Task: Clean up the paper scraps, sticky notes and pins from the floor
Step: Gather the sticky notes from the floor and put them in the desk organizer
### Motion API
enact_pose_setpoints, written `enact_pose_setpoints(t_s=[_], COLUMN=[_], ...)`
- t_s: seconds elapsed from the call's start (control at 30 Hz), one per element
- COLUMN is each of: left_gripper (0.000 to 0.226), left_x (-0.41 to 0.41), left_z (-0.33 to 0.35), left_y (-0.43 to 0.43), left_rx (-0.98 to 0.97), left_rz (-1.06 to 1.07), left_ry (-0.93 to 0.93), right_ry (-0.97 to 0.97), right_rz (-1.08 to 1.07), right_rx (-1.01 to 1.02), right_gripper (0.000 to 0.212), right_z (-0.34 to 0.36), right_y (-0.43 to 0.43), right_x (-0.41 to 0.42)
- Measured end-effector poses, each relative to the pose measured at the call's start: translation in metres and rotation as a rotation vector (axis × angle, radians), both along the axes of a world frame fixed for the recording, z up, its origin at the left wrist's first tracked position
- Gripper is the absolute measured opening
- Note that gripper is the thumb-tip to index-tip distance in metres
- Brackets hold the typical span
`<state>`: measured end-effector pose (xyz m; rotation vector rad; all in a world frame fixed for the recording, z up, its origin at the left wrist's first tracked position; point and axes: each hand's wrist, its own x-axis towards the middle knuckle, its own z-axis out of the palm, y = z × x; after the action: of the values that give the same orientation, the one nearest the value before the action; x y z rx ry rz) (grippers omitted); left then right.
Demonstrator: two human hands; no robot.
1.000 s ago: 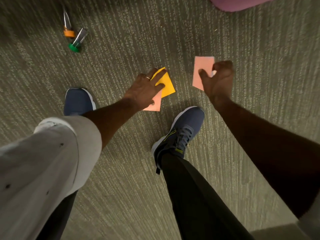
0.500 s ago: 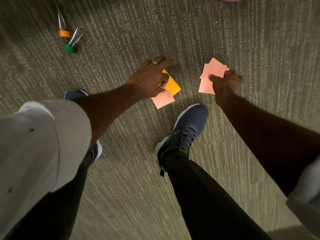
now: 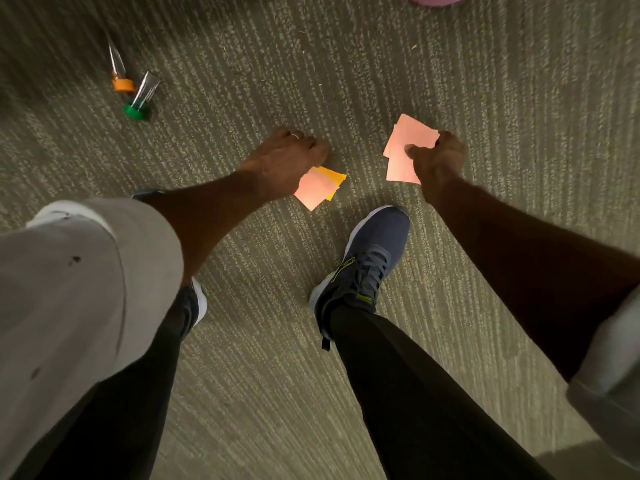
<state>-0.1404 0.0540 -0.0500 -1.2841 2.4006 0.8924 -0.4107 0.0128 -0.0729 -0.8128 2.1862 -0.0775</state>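
Left hand [image 3: 284,161] is holding pink and yellow notes [image 3: 317,188] over the floor [image 3: 346,81]; right hand [image 3: 438,161] is pinching a pink stack [image 3: 405,147].

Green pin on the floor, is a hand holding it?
No, the green pin lies on the carpet, apart from the left hand gripping pink and yellow notes and the right hand pinching pink notes.

Pins [image 3: 136,110] left of left hand [image 3: 280,164], sticky notes [image 3: 412,133] in right hand [image 3: 438,161]

Single head-worn view, looking steeply down (wide-angle), hands [image 3: 356,161] and carpet [image 3: 519,81] close below
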Motion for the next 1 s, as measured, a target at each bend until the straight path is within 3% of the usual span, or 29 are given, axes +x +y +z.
enact_pose_setpoints(t_s=[0.13, 0.2, 0.3, 0.47, 0.9, 1.0], left_gripper=[0.064, 0.052, 0.034, 0.037, 0.049, 0.072], left_x=[0.019, 0.032, 0.052, 0.079, 0.149, 0.165], left_z=[0.021, 0.033, 0.061, 0.129, 0.333, 0.375], left_y=[0.008, 0.009, 0.01, 0.005, -0.057, -0.057], left_rx=[0.186, 0.211, 0.24, 0.243, 0.003, -0.037], left_rz=[0.266, 0.342, 0.437, 0.612, 0.892, 1.007], left_ry=[0.056, 0.061, 0.02, 0.05, 0.325, 0.423], right_ry=[-0.027, -0.055, -0.077, -0.032, -0.125, -0.157], right_rz=[0.04, 0.066, 0.151, 0.368, 0.432, 0.395], right_rx=[-0.013, -0.047, -0.109, -0.224, -0.384, -0.405], right_gripper=[0.042, 0.027, 0.025, 0.031, 0.025, 0.023], right_z=[0.024, 0.05, 0.089, 0.159, 0.367, 0.413], right_y=[0.003, 0.003, 0.003, -0.009, -0.052, -0.058], right_x=[0.01, 0.02, 0.035, 0.074, 0.195, 0.215])
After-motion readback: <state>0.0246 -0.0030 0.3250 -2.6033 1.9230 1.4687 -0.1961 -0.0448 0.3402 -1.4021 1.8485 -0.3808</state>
